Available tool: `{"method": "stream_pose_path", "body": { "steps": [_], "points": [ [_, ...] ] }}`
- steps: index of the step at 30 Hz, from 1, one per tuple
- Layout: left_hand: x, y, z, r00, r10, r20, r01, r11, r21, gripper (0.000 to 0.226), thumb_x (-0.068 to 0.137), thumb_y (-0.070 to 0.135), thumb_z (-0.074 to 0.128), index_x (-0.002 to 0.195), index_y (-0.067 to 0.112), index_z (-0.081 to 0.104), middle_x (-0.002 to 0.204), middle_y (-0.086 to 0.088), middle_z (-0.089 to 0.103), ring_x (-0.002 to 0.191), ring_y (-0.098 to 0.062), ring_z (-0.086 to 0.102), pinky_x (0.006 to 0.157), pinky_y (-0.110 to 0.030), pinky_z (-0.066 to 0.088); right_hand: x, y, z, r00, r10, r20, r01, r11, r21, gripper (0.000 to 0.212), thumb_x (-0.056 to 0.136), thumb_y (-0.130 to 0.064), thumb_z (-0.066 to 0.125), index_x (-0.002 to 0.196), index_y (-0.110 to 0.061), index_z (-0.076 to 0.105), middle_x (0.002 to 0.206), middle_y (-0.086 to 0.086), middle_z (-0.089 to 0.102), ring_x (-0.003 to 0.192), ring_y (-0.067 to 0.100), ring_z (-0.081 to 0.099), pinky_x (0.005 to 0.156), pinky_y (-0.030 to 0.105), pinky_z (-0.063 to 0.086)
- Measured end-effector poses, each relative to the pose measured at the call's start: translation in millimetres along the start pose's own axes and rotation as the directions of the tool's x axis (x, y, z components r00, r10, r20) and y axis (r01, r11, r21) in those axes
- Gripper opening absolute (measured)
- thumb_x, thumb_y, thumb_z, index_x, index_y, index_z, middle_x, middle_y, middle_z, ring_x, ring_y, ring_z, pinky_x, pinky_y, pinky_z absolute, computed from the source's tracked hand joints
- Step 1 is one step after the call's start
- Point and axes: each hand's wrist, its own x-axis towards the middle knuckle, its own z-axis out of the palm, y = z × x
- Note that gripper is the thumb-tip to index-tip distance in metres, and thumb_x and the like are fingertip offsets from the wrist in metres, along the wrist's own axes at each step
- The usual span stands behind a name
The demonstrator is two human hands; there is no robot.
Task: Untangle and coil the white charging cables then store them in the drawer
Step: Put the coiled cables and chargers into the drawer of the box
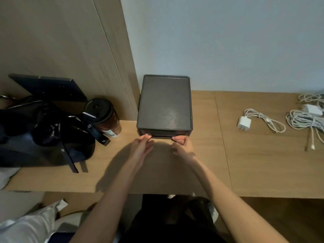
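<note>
Wood tabletop [245, 163] runs L to R under a pale wall. Big black bag [43, 137] slumps at far L, straps hanging toward the front edge. Dark grey drawer unit [164, 102] sits mid-tabletop, back against the wall corner, lid flat. Dark flat panel [52, 86] leans on the wood wall behind the bag. White charging cables are all at R, well apart from the unit, none inside it that I can see: tangled cable bundle [301, 120] at far R w/ a white adapter [313, 109] on top and two connector ends [313, 147] trailing toward the front; more cable behind it, cut by the frame edge. Dark lidded cup [105, 118] stands btw bag and unit, just beside the unit. Loose looped cable [268, 121] lies btw unit and bundle, attached to a white plug [244, 123] at its L end. Both hands are at the drawer front [162, 135], a bit blurred: left hand [142, 146] fingers straight, tips touching the L corner; right hand [182, 146] fingers curled on the R end of the front lip. Can't tell if the drawer is pulled out at all.
</note>
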Motion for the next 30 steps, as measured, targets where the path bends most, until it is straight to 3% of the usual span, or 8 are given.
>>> {"method": "stream_pose_path", "body": {
  "steps": [1,3,6,9,13,15,21,30],
  "points": [
    [4,1,-5,0.999,-0.037,0.026,0.039,0.997,-0.068,0.016,0.097,0.014,0.049,0.108,0.004,0.054,0.101,-0.007,0.060,0.086,-0.017,0.060,0.090,-0.037,0.046,0,-2,5,0.996,0.085,-0.016,-0.082,0.987,0.139,0.028,0.087,0.010,0.049,0.090,-0.017,0.047,0.108,0.006,0.057,0.081,0.016,0.058,0.057,0.023,0.052],
    [9,4,-11,0.990,-0.107,0.093,0.121,0.980,-0.159,0.010,0.095,0.015,0.052,0.099,0.007,0.055,0.098,-0.008,0.061,0.088,-0.019,0.060,0.087,-0.037,0.049,-2,-4,12,0.981,0.192,0.026,-0.186,0.898,0.399,0.028,0.090,0.012,0.043,0.106,-0.012,0.043,0.108,0.003,0.056,0.092,0.022,0.061,0.061,0.026,0.054],
    [15,2,-13,0.978,-0.143,0.153,0.167,0.974,-0.154,0.008,0.095,0.020,0.053,0.097,0.012,0.055,0.096,-0.004,0.061,0.086,-0.017,0.058,0.080,-0.030,0.049,2,-2,14,0.966,0.240,0.096,-0.250,0.779,0.575,0.034,0.093,0.005,0.041,0.122,-0.013,0.036,0.098,0.000,0.057,0.090,0.022,0.063,0.062,0.028,0.059],
    [16,0,-12,0.974,-0.142,0.175,0.156,0.985,-0.068,0.024,0.095,0.022,0.054,0.115,0.009,0.053,0.098,-0.001,0.058,0.082,-0.013,0.057,0.064,-0.022,0.046,1,-3,19,0.966,0.255,0.040,-0.236,0.809,0.539,0.041,0.093,0.000,0.045,0.132,-0.013,0.036,0.090,0.000,0.058,0.068,0.012,0.060,0.049,0.018,0.051],
    [24,-5,-15,0.979,-0.109,0.170,0.091,0.990,0.112,0.051,0.093,0.029,0.057,0.134,0.003,0.043,0.101,-0.005,0.057,0.077,-0.009,0.055,0.059,-0.018,0.042,-9,-4,30,0.976,0.209,-0.060,-0.150,0.845,0.513,0.045,0.090,0.004,0.053,0.116,-0.019,0.025,0.096,0.003,0.058,0.052,0.008,0.045,0.050,0.017,0.042],
    [23,-8,-16,0.986,-0.084,0.146,0.066,0.990,0.124,0.051,0.091,0.031,0.060,0.132,0.005,0.044,0.113,-0.008,0.057,0.080,-0.011,0.056,0.063,-0.019,0.045,-13,-5,33,0.979,0.188,-0.082,-0.119,0.847,0.518,0.046,0.089,0.005,0.054,0.111,-0.020,0.022,0.094,0.004,0.056,0.052,0.008,0.042,0.049,0.017,0.038],
    [11,-24,-26,0.994,0.024,0.109,-0.048,0.975,0.218,0.036,0.090,0.028,0.061,0.116,0.008,0.047,0.085,-0.003,0.057,0.069,-0.011,0.057,0.062,-0.021,0.047,-32,10,26,0.987,0.149,-0.064,-0.112,0.910,0.400,0.041,0.092,-0.010,0.060,0.090,-0.028,0.024,0.069,0.002,0.044,0.053,0.011,0.037,0.059,0.023,0.038],
    [-23,-41,-48,0.993,0.059,0.100,-0.089,0.940,0.329,0.034,0.093,0.044,0.051,0.100,0.011,0.054,0.074,-0.004,0.056,0.070,-0.013,0.055,0.076,-0.030,0.049,-70,29,13,0.990,0.142,0.004,-0.132,0.910,0.392,0.047,0.087,-0.015,0.067,0.105,-0.019,0.024,0.082,0.005,0.048,0.051,0.010,0.039,0.055,0.022,0.041]
  ]
}}
